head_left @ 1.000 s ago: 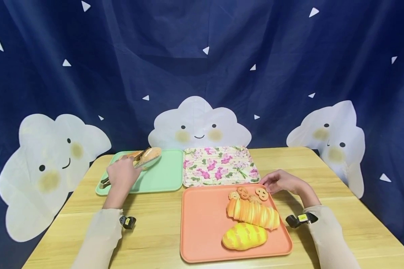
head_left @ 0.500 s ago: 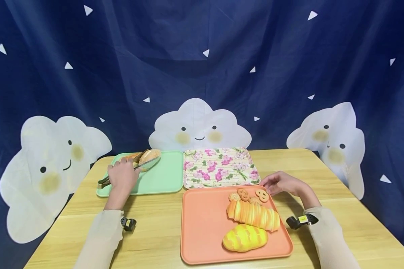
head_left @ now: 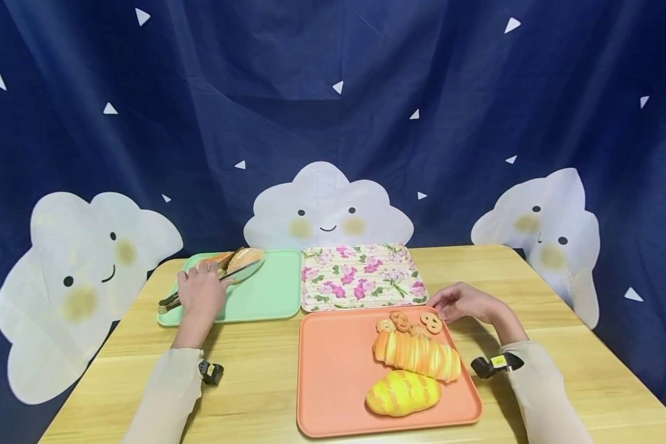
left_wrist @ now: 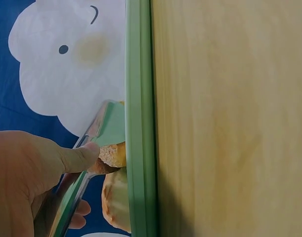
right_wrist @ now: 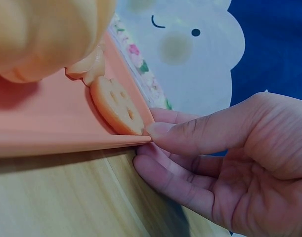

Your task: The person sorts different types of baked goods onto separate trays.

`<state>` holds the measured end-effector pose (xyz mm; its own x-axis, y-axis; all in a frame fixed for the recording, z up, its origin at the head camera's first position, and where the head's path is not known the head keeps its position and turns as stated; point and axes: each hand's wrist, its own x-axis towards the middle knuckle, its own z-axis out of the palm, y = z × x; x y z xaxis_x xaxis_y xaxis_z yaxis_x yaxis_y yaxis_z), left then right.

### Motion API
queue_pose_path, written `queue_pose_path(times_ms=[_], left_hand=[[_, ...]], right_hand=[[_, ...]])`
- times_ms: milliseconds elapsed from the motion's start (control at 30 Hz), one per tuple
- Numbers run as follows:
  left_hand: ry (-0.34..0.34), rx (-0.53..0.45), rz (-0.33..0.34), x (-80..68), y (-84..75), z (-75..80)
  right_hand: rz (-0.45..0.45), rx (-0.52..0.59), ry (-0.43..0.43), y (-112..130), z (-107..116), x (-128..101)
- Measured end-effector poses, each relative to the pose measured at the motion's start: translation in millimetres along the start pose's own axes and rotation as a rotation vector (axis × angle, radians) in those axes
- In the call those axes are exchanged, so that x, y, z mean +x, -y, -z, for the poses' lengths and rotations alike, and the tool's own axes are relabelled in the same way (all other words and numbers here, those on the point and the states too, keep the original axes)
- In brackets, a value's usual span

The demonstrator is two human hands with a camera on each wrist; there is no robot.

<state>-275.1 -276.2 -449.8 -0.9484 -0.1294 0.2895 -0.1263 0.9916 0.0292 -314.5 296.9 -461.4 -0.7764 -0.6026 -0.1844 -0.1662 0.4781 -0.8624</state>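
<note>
Wood table [head_left: 255, 382] w/ navy curtain [head_left: 333, 92] behind, white smiling clouds printed on it. Three trays on top: green tray [head_left: 266, 296] far left, floral tray [head_left: 361, 274] beside it, touching edge to edge, orange tray [head_left: 333, 370] nearer, in front of floral one.

Left hand [head_left: 200, 293] sits over green tray, fingers curled round metal tongs [head_left: 222, 277]; wrist view shows thumb [left_wrist: 79, 157] pressed on upper blade. Tongs are clamped on a bread roll [head_left: 244, 258] at far left part of green tray; more bread just beside it, partly hidden by hand.

Right hand [head_left: 463, 302] is at far right corner of orange tray. Thumb [right_wrist: 190, 133] lies on rim, other fingers [right_wrist: 170, 180] curled under the edge, so rim is pinched between them. Round face cookie [right_wrist: 116, 106] lies inside tray, touching the rim right by thumb tip.

Also on orange tray: more cookies [head_left: 401, 319], a ridged orange loaf [head_left: 416, 353], a yellow bun [head_left: 402, 391] nearest the person. Small black cams strapped at both wrists.
</note>
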Motion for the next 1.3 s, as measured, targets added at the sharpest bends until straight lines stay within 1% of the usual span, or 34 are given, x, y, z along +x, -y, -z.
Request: queue_pose_path(times_ms=[133, 233, 333, 533, 700, 833, 933, 1033, 1167, 1300], left_hand=[[0.016, -0.017, 0.006, 0.2, 0.1, 1.7], [0.014, -0.040, 0.015, -0.1, 0.2, 3.5], [-0.017, -0.057, 0.017, -1.0, 0.2, 5.4], [-0.106, -0.106, 0.023, -2.0, -0.6, 10.7], [-0.142, -0.131, 0.026, -2.1, -2.7, 20.1], [-0.181, -0.152, 0.005, -2.4, -5.8, 28.7], [-0.192, -0.177, -0.025, -3.8, -12.3, 36.7], [-0.177, -0.210, -0.058, -6.5, -23.0, 47.6], [-0.150, -0.260, -0.117, -12.6, -42.6, 63.4], [-0.109, -0.319, -0.214, -20.7, -66.0, 75.1]], right_hand=[[0.005, 0.002, 0.000, 0, 0, 0], [0.011, -0.001, 0.001, 0, 0, 0], [0.009, 0.000, -0.001, 1, 0, 0], [-0.012, 0.017, 0.001, 2, -1, 0], [-0.011, 0.015, 0.005, 2, 0, 0], [-0.010, 0.006, 0.003, 1, 0, 0], [-0.004, -0.007, 0.000, 0, 0, -1], [0.004, -0.013, -0.001, 0, 0, -2], [0.004, 0.008, 0.003, 0, 0, -1], [0.001, 0.020, 0.005, 2, 0, 0]])
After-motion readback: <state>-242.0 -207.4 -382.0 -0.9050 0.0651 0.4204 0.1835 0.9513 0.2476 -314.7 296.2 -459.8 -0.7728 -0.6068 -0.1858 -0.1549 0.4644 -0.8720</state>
